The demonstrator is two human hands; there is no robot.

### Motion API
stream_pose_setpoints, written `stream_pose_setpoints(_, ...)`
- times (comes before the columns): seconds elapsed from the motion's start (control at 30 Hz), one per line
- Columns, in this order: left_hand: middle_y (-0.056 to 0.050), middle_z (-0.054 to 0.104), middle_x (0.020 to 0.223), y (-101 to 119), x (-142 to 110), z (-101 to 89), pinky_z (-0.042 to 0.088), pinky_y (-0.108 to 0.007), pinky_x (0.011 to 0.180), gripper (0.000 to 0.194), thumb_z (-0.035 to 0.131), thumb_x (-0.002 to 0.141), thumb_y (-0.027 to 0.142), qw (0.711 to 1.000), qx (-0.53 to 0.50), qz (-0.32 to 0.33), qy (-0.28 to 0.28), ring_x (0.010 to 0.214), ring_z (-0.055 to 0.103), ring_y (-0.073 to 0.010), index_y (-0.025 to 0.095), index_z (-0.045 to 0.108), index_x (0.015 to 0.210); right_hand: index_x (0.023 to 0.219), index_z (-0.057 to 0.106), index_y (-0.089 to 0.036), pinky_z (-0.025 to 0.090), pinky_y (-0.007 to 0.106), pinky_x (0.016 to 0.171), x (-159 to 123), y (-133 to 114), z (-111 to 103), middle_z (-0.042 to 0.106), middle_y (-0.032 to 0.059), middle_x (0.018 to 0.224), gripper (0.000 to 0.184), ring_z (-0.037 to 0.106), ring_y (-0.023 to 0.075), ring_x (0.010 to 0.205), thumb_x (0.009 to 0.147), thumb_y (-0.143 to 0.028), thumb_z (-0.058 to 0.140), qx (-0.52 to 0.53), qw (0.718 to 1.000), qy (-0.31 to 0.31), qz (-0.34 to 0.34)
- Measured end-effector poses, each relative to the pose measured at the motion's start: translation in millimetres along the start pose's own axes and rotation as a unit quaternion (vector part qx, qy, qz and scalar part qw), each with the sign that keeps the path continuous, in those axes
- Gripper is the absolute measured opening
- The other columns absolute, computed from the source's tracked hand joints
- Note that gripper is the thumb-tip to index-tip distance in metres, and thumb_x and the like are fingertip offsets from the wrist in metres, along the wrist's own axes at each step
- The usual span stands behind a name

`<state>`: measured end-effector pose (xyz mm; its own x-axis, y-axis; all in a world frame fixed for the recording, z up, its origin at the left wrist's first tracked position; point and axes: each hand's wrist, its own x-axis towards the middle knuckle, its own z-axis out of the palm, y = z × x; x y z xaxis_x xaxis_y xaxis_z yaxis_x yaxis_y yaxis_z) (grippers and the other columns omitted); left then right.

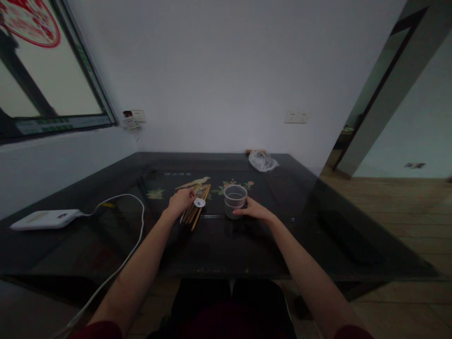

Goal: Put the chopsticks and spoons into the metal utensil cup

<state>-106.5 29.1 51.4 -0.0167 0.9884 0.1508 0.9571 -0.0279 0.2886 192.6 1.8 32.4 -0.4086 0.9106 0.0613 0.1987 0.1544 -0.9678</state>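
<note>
My right hand (pixel 257 209) is wrapped round the right side of a clear plastic cup (pixel 235 194), which stands upright on the dark table (pixel 226 254); it looks like one cup stacked in another. To the left, a loose bundle of wooden chopsticks (pixel 195 215) lies slanted on the tabletop. A small white round piece (pixel 199 202) with a dark mark, perhaps a spoon's bowl, rests across them. The fingers of my left hand (pixel 181 201) are closed at the bundle's upper left side. What they pinch is too small and dim to make out.
Crumpled clear plastic bag (pixel 263 161) at the table's back edge by the wall. On the left lies a white power bank (pixel 47 219), its white cable (pixel 143 212) running past my left forearm off the front edge. A dark flat object (pixel 348 235) lies at the right.
</note>
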Motion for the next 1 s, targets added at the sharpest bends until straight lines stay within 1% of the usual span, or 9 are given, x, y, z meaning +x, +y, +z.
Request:
stream_pose_setpoints(0.13,-0.007,0.069,0.096,0,-1,-2.2,0.047,-0.033,0.072,0.020,0.051,0.080,0.029,1.000,-0.002,0.005,0.014,0.087,0.063,-0.0241,0.025,0.067,0.091,0.122,0.050,-0.016,0.037,0.044,0.104,2,4,0,0.060,0.0123,0.121,0.077,0.055,0.0254,0.113,0.054,-0.030,0.083,-0.002,1.000,0.003,0.001)
stream_pose_setpoints(0.27,-0.007,0.068,0.099,2,-3,-7.7,0.046,-0.029,0.073,0.023,0.047,0.083,0.027,0.997,-0.018,0.019,0.066,0.089,0.062,-0.0223,0.023,0.065,0.096,0.122,0.050,-0.016,0.038,0.044,0.104,1,3,0,0.060,0.0120,0.122,0.077,0.055,0.0251,0.113,0.054,-0.029,0.084,0.004,1.000,-0.002,-0.003)
stream_pose_setpoints(0.4,-0.006,0.067,0.096,14,-4,-5.8,0.046,-0.028,0.079,0.021,0.048,0.082,0.023,0.988,-0.069,0.098,0.097,0.088,0.061,-0.0191,0.019,0.064,0.096,0.122,0.050,-0.016,0.037,0.043,0.104,0,1,0,0.060,0.0112,0.121,0.077,0.055,0.0247,0.113,0.054,-0.030,0.083,0.006,1.000,-0.006,-0.008)
stream_pose_setpoints(0.47,-0.006,0.067,0.094,26,-7,1.0,0.047,-0.029,0.080,0.020,0.048,0.082,0.021,0.976,-0.134,0.155,0.078,0.087,0.061,-0.0177,0.018,0.064,0.095,0.123,0.050,-0.016,0.036,0.043,0.104,-1,1,0,0.060,0.0116,0.121,0.078,0.055,0.0252,0.113,0.054,-0.030,0.083,-0.001,1.000,-0.003,-0.009)
stream_pose_setpoints(0.63,-0.007,0.066,0.099,59,-24,25.1,0.050,-0.032,0.080,0.025,0.052,0.081,0.022,0.928,-0.272,0.253,-0.031,0.089,0.062,-0.0185,0.017,0.059,0.104,0.125,0.049,-0.016,0.035,0.044,0.105,0,0,0,0.059,0.0121,0.123,0.082,0.053,0.0263,0.115,0.052,-0.030,0.084,-0.011,1.000,-0.001,-0.024)
stream_pose_setpoints(0.7,-0.008,0.065,0.104,66,-30,33.2,0.051,-0.034,0.082,0.033,0.058,0.078,0.022,0.915,-0.297,0.268,-0.058,0.092,0.062,-0.0197,0.017,0.056,0.110,0.125,0.049,-0.016,0.035,0.044,0.105,0,0,-1,0.058,0.0121,0.124,0.083,0.053,0.0265,0.115,0.050,-0.028,0.084,-0.013,1.000,-0.008,-0.027)
stream_pose_setpoints(0.77,-0.010,0.062,0.109,69,-33,39.2,0.050,-0.036,0.086,0.040,0.061,0.075,0.023,0.909,-0.311,0.272,-0.061,0.098,0.061,-0.0214,0.017,0.054,0.114,0.124,0.050,-0.015,0.034,0.044,0.105,-1,-2,-2,0.058,0.0125,0.124,0.085,0.053,0.0268,0.115,0.048,-0.027,0.085,-0.016,0.999,-0.015,-0.030)
stream_pose_setpoints(0.87,-0.013,0.060,0.115,67,-32,45.3,0.048,-0.040,0.090,0.049,0.064,0.073,0.023,0.906,-0.319,0.270,-0.062,0.104,0.059,-0.0240,0.016,0.050,0.119,0.124,0.049,-0.015,0.033,0.044,0.105,-2,-4,-3,0.058,0.0129,0.124,0.086,0.052,0.0272,0.116,0.047,-0.027,0.085,-0.021,0.999,-0.024,-0.038)
stream_pose_setpoints(1.0,-0.015,0.058,0.121,64,-29,50.9,0.047,-0.043,0.093,0.058,0.069,0.070,0.026,0.892,-0.342,0.280,-0.093,0.107,0.058,-0.0253,0.015,0.047,0.123,0.125,0.049,-0.015,0.032,0.045,0.106,-3,-6,-1,0.058,0.0127,0.124,0.086,0.052,0.0272,0.116,0.048,-0.028,0.084,-0.024,0.998,-0.027,-0.048)
